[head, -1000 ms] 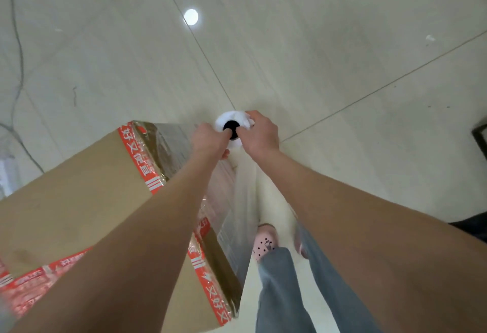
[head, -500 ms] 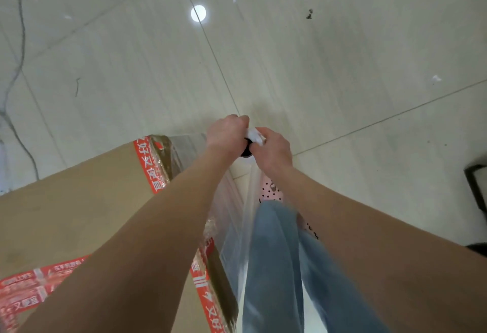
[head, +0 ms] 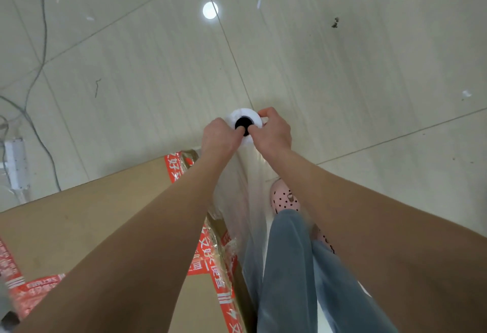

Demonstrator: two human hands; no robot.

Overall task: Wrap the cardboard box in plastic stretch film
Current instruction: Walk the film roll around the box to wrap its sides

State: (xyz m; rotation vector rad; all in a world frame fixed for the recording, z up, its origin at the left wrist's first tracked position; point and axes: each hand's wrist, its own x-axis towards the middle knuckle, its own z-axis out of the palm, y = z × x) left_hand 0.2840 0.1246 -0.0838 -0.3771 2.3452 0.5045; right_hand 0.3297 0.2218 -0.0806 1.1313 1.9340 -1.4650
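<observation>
As I log the head view from my remote desk, the entries run thus.

Item: left hand, fingers curled round the near rim of the roll of stretch film, one fingertip at its dark core.

Item: right hand, gripping the roll's top end from the other side, thumb at the core.

Item: the roll itself, held upright above the floor, just beyond the far corner of the cardboard box.

Item: film sheet, running down and back from the roll along the box's right side, lying over that face and over the red printed tape at its edges.

Item: pink dotted shoe and jeans leg, close beside the wrapped face.

Item: loose cables on the floor, well apart to the left.

Handling note, my judgement: the step in hand is carrying film round the corner. I would hold the roll vertical and let the core turn against the fingers as a brake. I would pull taut before turning, overlap the band already laid, and mind the feet near the sheet.
</observation>
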